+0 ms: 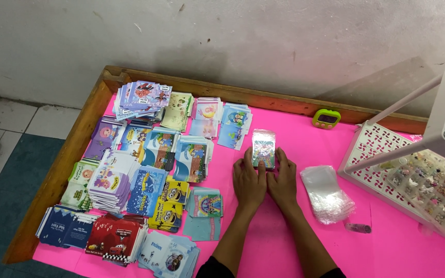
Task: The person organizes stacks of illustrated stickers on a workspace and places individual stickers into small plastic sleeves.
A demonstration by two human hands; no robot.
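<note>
At the far left, past the bench's wooden rim (60,170), lie a tiled floor and a teal mat. The bench (387,247) is covered in bright pink sheet. Its left half, from about nine to eleven o'clock of the hands, is crowded with stacks of small cartoon cards (145,170), sorted by design: purple ones at the top, blue and yellow in the middle, red and dark blue along the near edge.

At the centre, both hands lie side by side, palms down and fingers extended. The left hand (249,181) and right hand (283,181) press their fingertips against the lower sides of a small sleeved card packet (263,148) with a glittery, rainbow-coloured face, which lies flat on the pink sheet at twelve o'clock of the hands. Neither hand is closed around it; they pinch and steady it from either side.

At three o'clock sits a pile of clear plastic sleeves (326,193), with a small pink tube (358,227) below it. At one o'clock stands a green timer (326,119). Far right is a white perforated rack (387,154) holding tiny trinkets.

Judging by the large card stacks and the thick sleeve pile, one packet is in hand and much sleeving looks left to do.
</note>
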